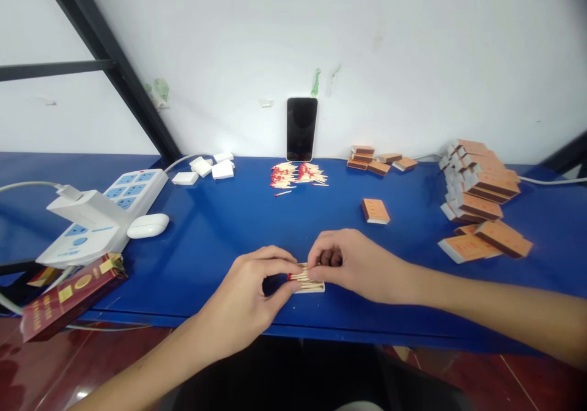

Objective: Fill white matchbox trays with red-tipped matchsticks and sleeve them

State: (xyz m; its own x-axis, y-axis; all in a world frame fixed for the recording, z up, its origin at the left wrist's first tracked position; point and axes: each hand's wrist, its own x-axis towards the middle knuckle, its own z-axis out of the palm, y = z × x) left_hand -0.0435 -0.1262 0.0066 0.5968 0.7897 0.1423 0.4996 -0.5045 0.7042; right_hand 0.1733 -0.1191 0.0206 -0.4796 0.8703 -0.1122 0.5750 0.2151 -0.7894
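Note:
My left hand (250, 292) and my right hand (351, 263) meet near the table's front edge. Both pinch a small bundle of red-tipped matches (302, 274) that lies in a white inner matchbox tray (310, 287). My left fingers close on the red-tipped end and on the tray's left side; my right thumb and fingers close on the other end. A loose pile of matches (297, 175) lies farther back in the middle. One closed orange matchbox (375, 211) rests just beyond my right hand.
A stack of orange matchboxes (481, 185) stands at the right, a few more (378, 160) by the wall. A black phone (301, 129) leans on the wall. White trays (213, 168), a power strip (105, 212), an earbud case (147, 225) and a red box (68, 295) lie left on the blue table (220, 227).

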